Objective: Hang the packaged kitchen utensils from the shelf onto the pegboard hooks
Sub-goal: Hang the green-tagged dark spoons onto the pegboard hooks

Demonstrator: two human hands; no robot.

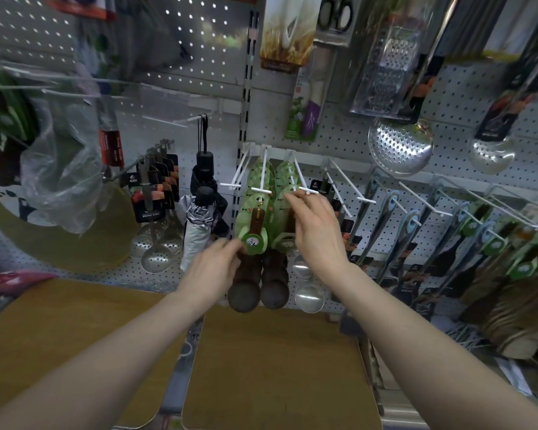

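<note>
Reaching up to the pegboard, the person's left hand pinches the round green label of a packaged dark wooden ladle hanging from a white hook, while the right hand, at about two o'clock from the left, pinches the tip of the neighbouring hook above a second green-carded ladle. Steel skimmers hang toward one o'clock, folded umbrellas toward ten o'clock, and the wooden shelf lies below at six o'clock.
</note>
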